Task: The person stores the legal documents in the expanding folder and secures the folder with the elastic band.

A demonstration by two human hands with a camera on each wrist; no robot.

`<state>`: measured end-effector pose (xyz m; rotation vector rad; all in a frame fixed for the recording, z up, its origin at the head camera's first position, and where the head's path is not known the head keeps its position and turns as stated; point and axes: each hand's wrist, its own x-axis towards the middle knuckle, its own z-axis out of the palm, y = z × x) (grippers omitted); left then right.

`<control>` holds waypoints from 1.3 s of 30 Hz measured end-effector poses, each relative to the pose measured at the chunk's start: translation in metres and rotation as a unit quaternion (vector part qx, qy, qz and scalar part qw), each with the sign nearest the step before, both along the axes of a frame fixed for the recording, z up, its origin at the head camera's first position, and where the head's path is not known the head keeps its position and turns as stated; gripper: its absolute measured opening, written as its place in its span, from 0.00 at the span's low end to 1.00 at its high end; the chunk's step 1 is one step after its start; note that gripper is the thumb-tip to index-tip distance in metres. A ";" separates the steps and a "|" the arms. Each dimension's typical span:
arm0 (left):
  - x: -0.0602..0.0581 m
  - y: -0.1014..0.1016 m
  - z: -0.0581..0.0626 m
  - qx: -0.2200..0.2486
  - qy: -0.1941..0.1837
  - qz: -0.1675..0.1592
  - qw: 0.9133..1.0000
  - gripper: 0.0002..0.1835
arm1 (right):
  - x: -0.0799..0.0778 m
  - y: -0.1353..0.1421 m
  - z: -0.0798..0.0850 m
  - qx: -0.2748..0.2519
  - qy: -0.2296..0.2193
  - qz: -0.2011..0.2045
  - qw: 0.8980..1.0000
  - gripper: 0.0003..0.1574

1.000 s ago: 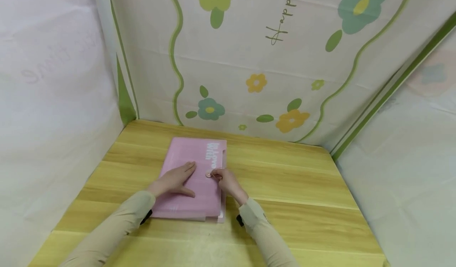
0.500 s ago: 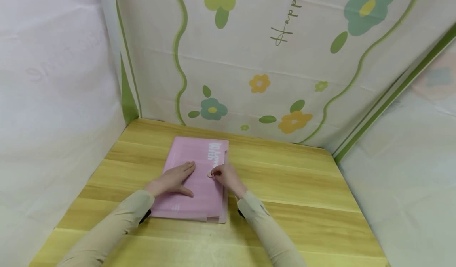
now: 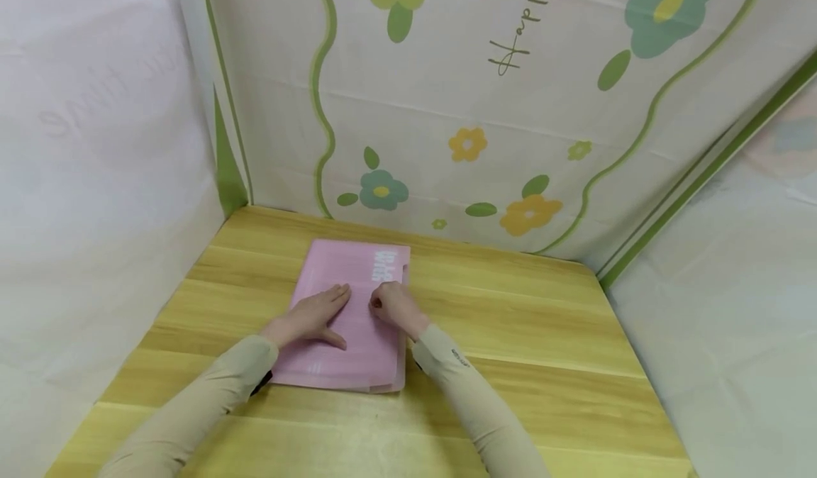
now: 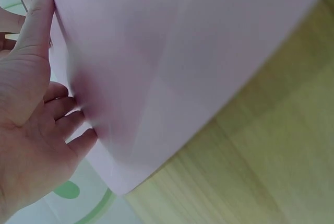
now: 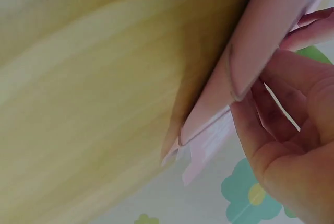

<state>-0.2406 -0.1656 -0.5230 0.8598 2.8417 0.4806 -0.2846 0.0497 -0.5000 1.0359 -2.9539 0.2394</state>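
A pink plastic document folder [image 3: 357, 262] with white lettering lies on the wooden table. My left hand [image 3: 314, 316] rests spread on its cover, fingers straight; in the left wrist view the fingertips and thumb of this left hand [image 4: 36, 109] touch the pink surface. Near the folder's right edge, my right hand [image 3: 397, 306] is curled over the spot of the round button closure, pinching the thin closure string. The hand covers button and string in the head view. From the right wrist, the fingers of my right hand [image 5: 292, 114] are bent close against the folder's flap.
Wood-grain table [image 3: 523, 364] extends to the right and in front of the folder. A white cloth wall [image 3: 415, 102] printed with flowers stands behind the table, with further white cloth sides [image 3: 96, 180] at left and right.
My right hand has turned and shifted slightly over the button, now hiding it and the string that showed earlier. The left hand stays in place on the folder.
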 end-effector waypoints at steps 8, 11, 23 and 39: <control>0.000 -0.001 0.000 -0.005 0.006 0.003 1.000 0.63 | -0.005 -0.007 0.008 0.036 -0.002 0.023 0.999 0.05; -0.001 -0.001 0.001 -0.004 -0.003 0.004 1.000 0.63 | -0.007 -0.009 0.010 0.052 -0.012 0.029 0.998 0.05; -0.001 -0.001 0.001 0.006 -0.001 -0.002 1.000 0.62 | -0.009 -0.003 0.004 0.054 -0.021 0.046 0.997 0.04; 0.000 0.000 -0.002 0.017 -0.012 -0.002 1.000 0.61 | -0.009 0.002 0.000 0.077 0.002 0.092 0.993 0.06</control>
